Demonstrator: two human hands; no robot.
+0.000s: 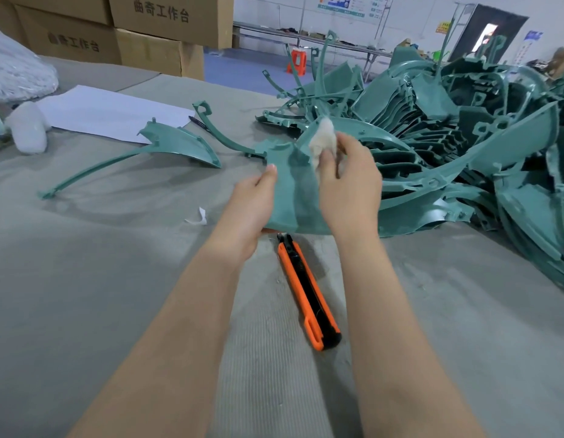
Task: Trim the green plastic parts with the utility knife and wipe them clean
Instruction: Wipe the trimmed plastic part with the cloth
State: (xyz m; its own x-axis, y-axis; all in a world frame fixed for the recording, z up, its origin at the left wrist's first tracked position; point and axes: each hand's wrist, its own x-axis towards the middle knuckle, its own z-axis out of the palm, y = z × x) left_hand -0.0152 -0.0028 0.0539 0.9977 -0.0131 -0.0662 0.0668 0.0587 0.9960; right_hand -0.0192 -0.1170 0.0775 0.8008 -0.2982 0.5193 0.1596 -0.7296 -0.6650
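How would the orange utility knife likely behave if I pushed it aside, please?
The utility knife would probably slide rather than roll, since its body looks flat. It seems stiff and light, being slim. The ribbed mat may slow it.

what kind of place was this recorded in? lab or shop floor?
Most likely a factory floor, at a finishing station for moulded parts. Cues: a big pile of identical green plastic parts, stacked cardboard boxes behind the table, and long workbenches along the far wall.
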